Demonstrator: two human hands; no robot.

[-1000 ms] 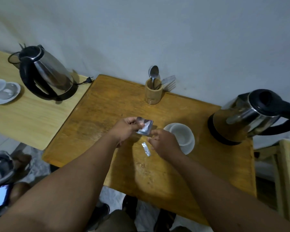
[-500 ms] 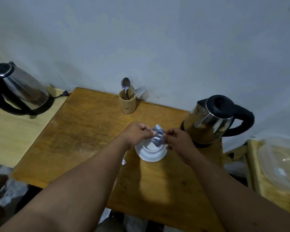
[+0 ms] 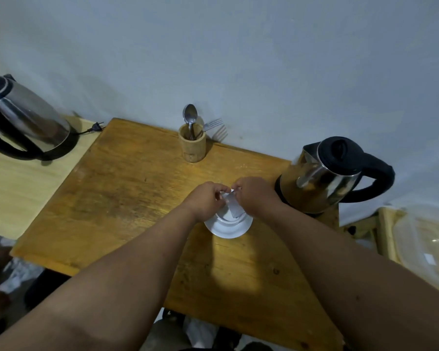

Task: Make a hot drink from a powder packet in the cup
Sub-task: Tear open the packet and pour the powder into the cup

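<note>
Head view: the left hand (image 3: pixel 208 198) and right hand (image 3: pixel 254 195) both pinch a silvery packet (image 3: pixel 233 206) tilted over the cup (image 3: pixel 226 218), which sits on a white saucer (image 3: pixel 226 230) on the wooden table (image 3: pixel 127 188); cup contents hidden; a wooden holder (image 3: pixel 192 145) holds a spoon (image 3: pixel 190 117) and fork (image 3: pixel 212 124); a kettle (image 3: pixel 327 176) stands right of the saucer.

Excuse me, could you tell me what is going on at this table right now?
A person is making a drink. Both hands, left hand and right hand, hold a small packet tipped over the white cup, which sits on a saucer on the wooden table. Whether powder is falling cannot be seen. A kettle stands just right of the cup, and a spoon waits in the holder behind.
</note>
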